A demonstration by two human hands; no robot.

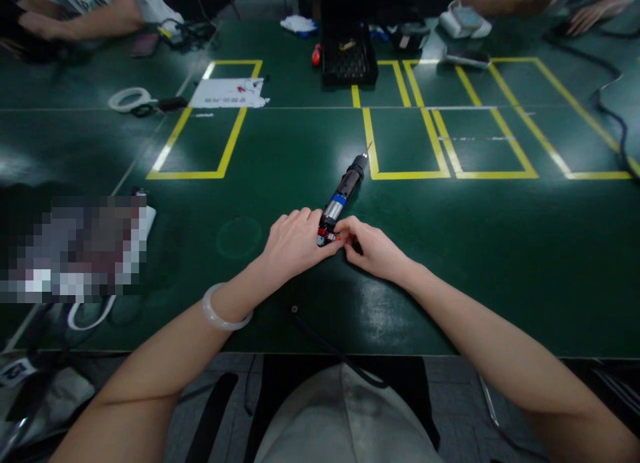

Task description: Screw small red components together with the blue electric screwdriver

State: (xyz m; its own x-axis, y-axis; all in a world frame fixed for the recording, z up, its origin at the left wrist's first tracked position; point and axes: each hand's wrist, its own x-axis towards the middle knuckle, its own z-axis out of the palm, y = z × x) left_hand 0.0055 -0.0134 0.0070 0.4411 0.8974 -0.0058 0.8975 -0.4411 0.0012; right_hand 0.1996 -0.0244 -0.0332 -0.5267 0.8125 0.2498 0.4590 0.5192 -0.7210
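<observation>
An opened electric screwdriver [342, 193] lies slantwise in front of me, its thin bit pointing away and to the right. Its dark body has a silver motor section with a blue band. At its near end, small red, white and orange parts [327, 236] are exposed. My left hand [295, 240] is closed around that end from the left, thumb underneath. On the other side, my right hand [370, 246] pinches with thumb and forefinger beside the exposed parts; whatever sits between those fingertips is too small to tell.
A black cable [325, 343] runs over the table's near edge. To the left lies a blurred-out device [145, 230] and a white cable loop [90, 320]. Farther back are a white paper [227, 93], a coiled cable [131, 100], a black case [349, 66] and other people's arms.
</observation>
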